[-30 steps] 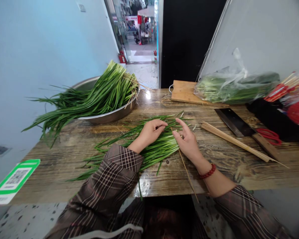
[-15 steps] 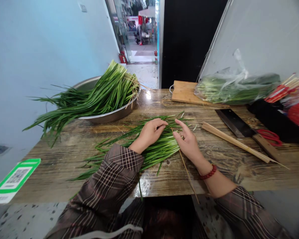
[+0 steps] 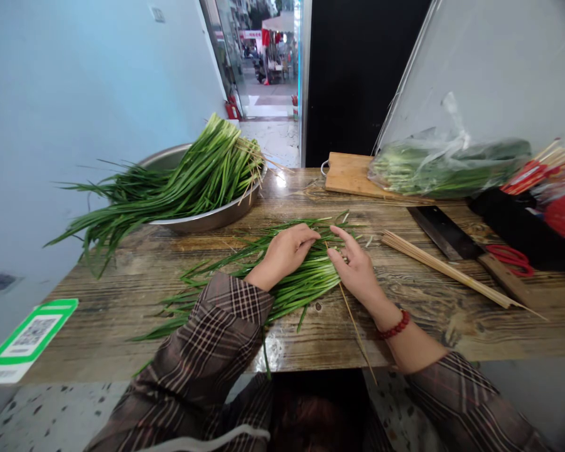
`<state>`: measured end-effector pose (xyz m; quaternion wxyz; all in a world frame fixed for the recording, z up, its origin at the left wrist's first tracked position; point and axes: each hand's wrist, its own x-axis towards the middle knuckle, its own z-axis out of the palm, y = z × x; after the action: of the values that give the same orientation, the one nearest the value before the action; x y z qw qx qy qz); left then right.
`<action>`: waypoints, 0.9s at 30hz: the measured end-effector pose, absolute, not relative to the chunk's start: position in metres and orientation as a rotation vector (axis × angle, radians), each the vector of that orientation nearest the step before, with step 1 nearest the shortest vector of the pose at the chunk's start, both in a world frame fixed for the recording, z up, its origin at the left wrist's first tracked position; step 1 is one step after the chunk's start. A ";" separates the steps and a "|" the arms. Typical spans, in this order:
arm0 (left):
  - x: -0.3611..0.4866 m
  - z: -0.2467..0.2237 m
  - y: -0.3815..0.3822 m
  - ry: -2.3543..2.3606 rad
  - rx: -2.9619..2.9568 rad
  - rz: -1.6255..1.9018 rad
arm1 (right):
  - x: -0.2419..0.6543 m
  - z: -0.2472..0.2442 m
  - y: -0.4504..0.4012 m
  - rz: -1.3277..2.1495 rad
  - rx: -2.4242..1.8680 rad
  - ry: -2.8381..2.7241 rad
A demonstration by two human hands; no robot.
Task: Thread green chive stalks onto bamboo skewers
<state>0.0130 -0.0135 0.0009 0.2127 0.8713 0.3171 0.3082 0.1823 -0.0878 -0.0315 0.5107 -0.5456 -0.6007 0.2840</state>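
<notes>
Garlic chives (image 3: 301, 289) lie in a loose pile on the wooden table, pale stalk ends to the right. My left hand (image 3: 287, 254) rests over the pile, its thumb and fingers pinched together at thin green stalks. Close by on the right, my right hand (image 3: 356, 270) is at the pale ends, thumb and forefinger apart and the other fingers loosely curled. A thin bamboo skewer (image 3: 358, 329) passes across the stalks beside my right thumb, its lower end beyond the table's front edge. What lies under both palms is hidden.
At the back left stands a metal basin (image 3: 207, 221) heaped with skewered chives. To the right lie a bundle of skewers (image 3: 445, 270), a cleaver (image 3: 445, 232) and red-handled scissors (image 3: 511, 259). Behind them are a cutting board (image 3: 348, 172) and a plastic bag of greens (image 3: 447, 166).
Very little differs. My left fingertips have shifted slightly to the right; my right hand, the skewer and the chives look almost the same.
</notes>
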 end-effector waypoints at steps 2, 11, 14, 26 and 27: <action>0.012 0.002 -0.014 0.874 2.451 0.829 | 0.182 -0.031 -0.088 0.687 -1.312 -1.445; 0.016 0.007 -0.018 0.673 2.551 0.668 | 0.184 -0.031 -0.086 0.680 -1.354 -1.451; 0.010 0.008 -0.010 0.698 2.431 0.659 | 0.186 -0.035 -0.085 0.710 -1.355 -1.448; 0.011 -0.017 0.016 1.119 2.463 0.687 | 0.186 -0.046 -0.091 0.707 -1.417 -1.453; 0.013 -0.016 0.015 1.129 2.497 0.682 | 0.186 -0.046 -0.091 0.715 -1.418 -1.449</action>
<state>0.0126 0.0146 -0.0159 0.1584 0.8731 0.3947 0.2385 0.1862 -0.0906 -0.0459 0.4760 -0.5802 -0.5927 0.2925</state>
